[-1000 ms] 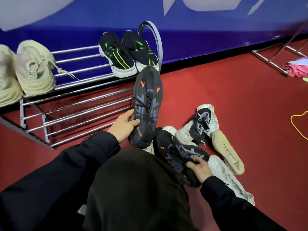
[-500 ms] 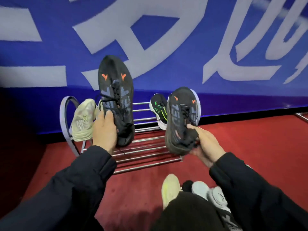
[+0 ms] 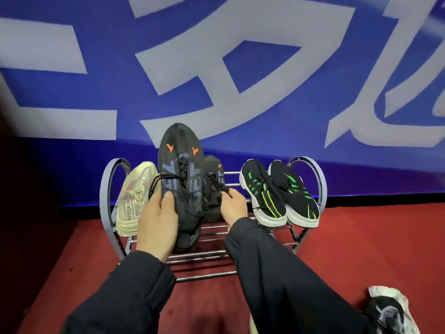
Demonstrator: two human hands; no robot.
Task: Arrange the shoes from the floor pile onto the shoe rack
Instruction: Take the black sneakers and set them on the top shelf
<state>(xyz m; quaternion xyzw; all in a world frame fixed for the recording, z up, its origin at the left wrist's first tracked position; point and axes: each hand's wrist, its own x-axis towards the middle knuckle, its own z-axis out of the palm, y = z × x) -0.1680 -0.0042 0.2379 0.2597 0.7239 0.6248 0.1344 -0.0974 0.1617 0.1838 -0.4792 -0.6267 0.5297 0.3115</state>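
My left hand (image 3: pixel 157 222) grips a black shoe with orange marks (image 3: pixel 180 179) by its heel, toe pointing up, over the middle of the metal shoe rack (image 3: pixel 202 256). Its partner, a second black shoe (image 3: pixel 213 186), rests on the rack's top bars just to the right, and my right hand (image 3: pixel 232 206) holds its heel and laces. A beige shoe (image 3: pixel 134 201) sits at the rack's left end. A black pair with green stripes (image 3: pixel 279 194) sits at the right end.
The rack stands against a blue wall with large white lettering (image 3: pixel 216 68) on a red floor (image 3: pixel 361 237). A white and black shoe (image 3: pixel 390 312) lies on the floor at the lower right. The rack's lower bars hold nothing.
Both hands have carried the black shoes forward and down to the rack. The right shoe now rests on the top bars; the left shoe is still held above them. The view has moved closer.
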